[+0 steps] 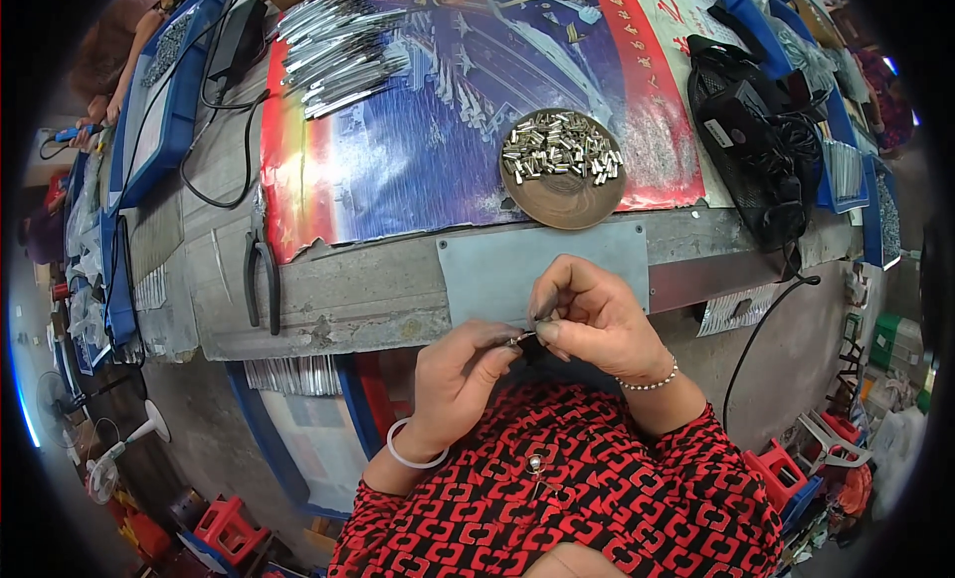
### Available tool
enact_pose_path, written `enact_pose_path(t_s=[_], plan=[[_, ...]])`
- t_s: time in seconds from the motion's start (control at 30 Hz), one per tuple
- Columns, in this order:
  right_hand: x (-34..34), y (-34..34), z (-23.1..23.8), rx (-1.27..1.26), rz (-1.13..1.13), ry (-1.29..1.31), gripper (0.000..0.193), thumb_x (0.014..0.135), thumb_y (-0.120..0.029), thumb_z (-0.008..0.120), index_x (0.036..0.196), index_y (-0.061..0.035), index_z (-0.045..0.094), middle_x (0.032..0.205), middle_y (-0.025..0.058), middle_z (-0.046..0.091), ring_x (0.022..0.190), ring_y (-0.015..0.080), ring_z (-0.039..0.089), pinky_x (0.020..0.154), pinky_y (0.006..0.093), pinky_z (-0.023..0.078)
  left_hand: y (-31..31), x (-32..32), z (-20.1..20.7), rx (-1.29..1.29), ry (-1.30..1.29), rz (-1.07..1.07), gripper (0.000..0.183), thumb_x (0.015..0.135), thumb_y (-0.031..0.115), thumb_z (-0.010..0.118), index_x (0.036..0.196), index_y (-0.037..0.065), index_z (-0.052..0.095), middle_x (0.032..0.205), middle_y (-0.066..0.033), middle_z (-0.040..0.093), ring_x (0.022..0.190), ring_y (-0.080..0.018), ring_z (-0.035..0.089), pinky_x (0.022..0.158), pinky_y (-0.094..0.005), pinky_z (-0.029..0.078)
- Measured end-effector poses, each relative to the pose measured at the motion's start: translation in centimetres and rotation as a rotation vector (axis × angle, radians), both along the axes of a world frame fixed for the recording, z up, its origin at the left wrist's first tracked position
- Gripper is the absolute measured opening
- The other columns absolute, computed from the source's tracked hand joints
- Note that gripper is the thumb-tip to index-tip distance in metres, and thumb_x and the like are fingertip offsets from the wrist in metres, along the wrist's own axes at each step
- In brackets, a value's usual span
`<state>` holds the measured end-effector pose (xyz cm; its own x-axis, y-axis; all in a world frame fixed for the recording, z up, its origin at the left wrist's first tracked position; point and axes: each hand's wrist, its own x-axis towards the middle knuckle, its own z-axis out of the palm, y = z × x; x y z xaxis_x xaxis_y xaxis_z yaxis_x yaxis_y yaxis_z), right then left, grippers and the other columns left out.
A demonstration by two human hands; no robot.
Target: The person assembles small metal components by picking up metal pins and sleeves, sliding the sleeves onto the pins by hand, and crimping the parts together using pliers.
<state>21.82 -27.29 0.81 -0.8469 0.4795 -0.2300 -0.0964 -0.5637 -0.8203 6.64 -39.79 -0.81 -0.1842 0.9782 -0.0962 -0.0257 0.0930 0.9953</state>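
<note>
Left bare hand [453, 379], white ring-shaped bangle [418, 466] at wrist, and right bare hand [607, 329], white beaded bracelet [652, 382], meet before the grey workbench [388, 314]. Fingertips of both pinch a small, thin, silvery metal piece [524, 336]; exact shape hidden. Beyond: round brown bowl [567, 208] containing short silvery metal cylinders [557, 145]. Farther left: pile of slim, flat silvery metal strips [343, 56]; nearer, black-handled pliers [273, 289], handles toward the bench edge.

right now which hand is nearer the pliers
Left: the left hand is to the right of the pliers; the right hand is farther right, beyond it.
</note>
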Motion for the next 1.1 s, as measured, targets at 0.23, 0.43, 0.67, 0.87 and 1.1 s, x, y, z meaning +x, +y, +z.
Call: enact_pose_path(t_s=[0.23, 0.43, 0.67, 0.87, 1.1], plan=[[0.1, 0.8, 0.2, -0.024, 0.080, -0.044, 0.016, 0.081, 0.001, 0.051, 0.095, -0.0035, 0.045, 0.085, -0.0027, 0.046, 0.075, 0.0024, 0.044, 0.063, 0.0188, 0.038, 0.2, -0.1, 0.1, 0.004, 0.034, 0.009, 0.012, 0.086, -0.001, 0.056, 0.097, -0.005, 0.060, 0.083, -0.0083, 0.061, 0.065, -0.0095, 0.054, 0.058, -0.0196, 0.044], [0.7, 1.5, -0.1, 0.462, 0.269, -0.167, 0.018, 0.079, 0.000, 0.049, 0.095, -0.0018, 0.042, 0.077, 0.0056, 0.050, 0.069, 0.0146, 0.052, 0.060, 0.0288, 0.041, 0.5, -0.6, 0.6, -0.004, 0.275, -0.113, 0.011, 0.082, 0.001, 0.061, 0.092, -0.002, 0.063, 0.074, -0.0065, 0.060, 0.056, -0.0098, 0.053, 0.052, -0.0212, 0.042], [0.3, 1.8, 2.3, 0.505, 0.441, -0.161, 0.021, 0.077, -0.001, 0.049, 0.097, -0.0020, 0.041, 0.075, 0.0169, 0.055, 0.068, 0.0375, 0.054, 0.060, 0.0411, 0.042, 0.1, -0.9, 1.3, -0.087, 0.237, -0.247, 0.012, 0.081, 0.003, 0.061, 0.091, -0.001, 0.061, 0.075, -0.0108, 0.061, 0.061, -0.0225, 0.058, 0.057, -0.0288, 0.045], [0.4, 1.0, 1.6, 0.486, 0.174, -0.170, 0.021, 0.085, -0.016, 0.058, 0.095, 0.0000, 0.049, 0.071, 0.0080, 0.057, 0.064, 0.0139, 0.058, 0.054, 0.0294, 0.042, -0.3, -0.4, 1.2, -0.200, -0.094, -0.029, 0.007, 0.087, 0.002, 0.055, 0.090, -0.004, 0.058, 0.073, -0.0066, 0.061, 0.057, -0.0060, 0.049, 0.051, -0.0177, 0.039], [0.2, 0.2, 0.3, 0.771, 0.068, -0.139, 0.016, 0.087, -0.014, 0.056, 0.091, -0.0003, 0.047, 0.074, 0.0142, 0.056, 0.066, 0.0305, 0.057, 0.057, 0.0366, 0.044, -0.7, -0.3, 0.5, -0.161, -0.157, -0.009, 0.010, 0.087, 0.004, 0.057, 0.093, -0.004, 0.059, 0.073, -0.0054, 0.063, 0.056, -0.0048, 0.048, 0.050, -0.0174, 0.039]])
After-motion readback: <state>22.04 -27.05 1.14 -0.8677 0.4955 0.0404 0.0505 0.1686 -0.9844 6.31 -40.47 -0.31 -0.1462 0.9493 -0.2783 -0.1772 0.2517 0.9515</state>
